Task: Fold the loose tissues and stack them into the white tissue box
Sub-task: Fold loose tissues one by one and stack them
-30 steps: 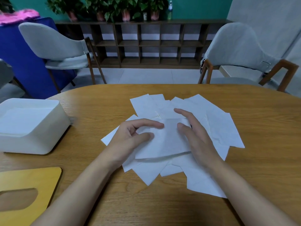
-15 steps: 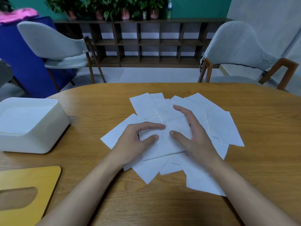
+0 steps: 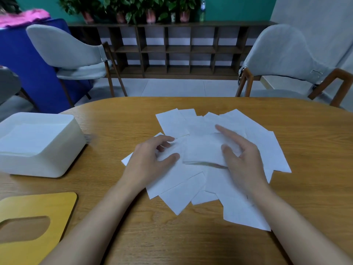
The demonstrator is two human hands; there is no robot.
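Several loose white tissues [image 3: 238, 203] lie fanned out on the wooden table [image 3: 191, 241]. Over the pile a folded tissue [image 3: 202, 150] hangs slightly raised, casting a shadow below its near edge. My right hand [image 3: 244, 161] pinches its right end, thumb on top. My left hand [image 3: 150, 161] rests on the pile just left of it, fingers loosely curled and holding nothing that I can make out. The white tissue box [image 3: 47, 165] stands open at the left, with flat white tissues [image 3: 24, 138] inside.
A yellow wooden lid [image 3: 38, 211] with an oval slot lies at the near left corner. Two grey chairs [image 3: 282, 60] stand beyond the table's far edge, and a dark shelf [image 3: 172, 50] with plants lines the back wall.
The folded tissue has shifted right and lifted a little in my right hand. My left thumb has come off it, and that hand stays on the pile.
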